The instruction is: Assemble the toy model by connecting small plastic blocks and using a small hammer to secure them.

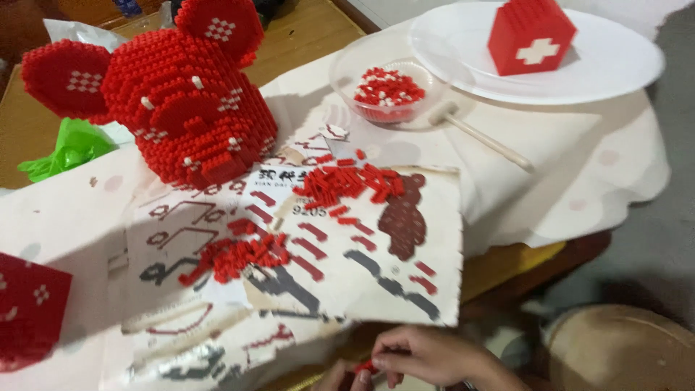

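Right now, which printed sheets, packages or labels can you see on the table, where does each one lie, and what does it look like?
Instruction sheet: centre of the table, creased white paper with red, grey and brown brick diagrams, loose red bricks on it.
Second printed sheet: left of it, under the red brick figure, same colours.
Green plastic bag: far left, crumpled.
The right hand and left hand pinch a red piece at the bottom edge.
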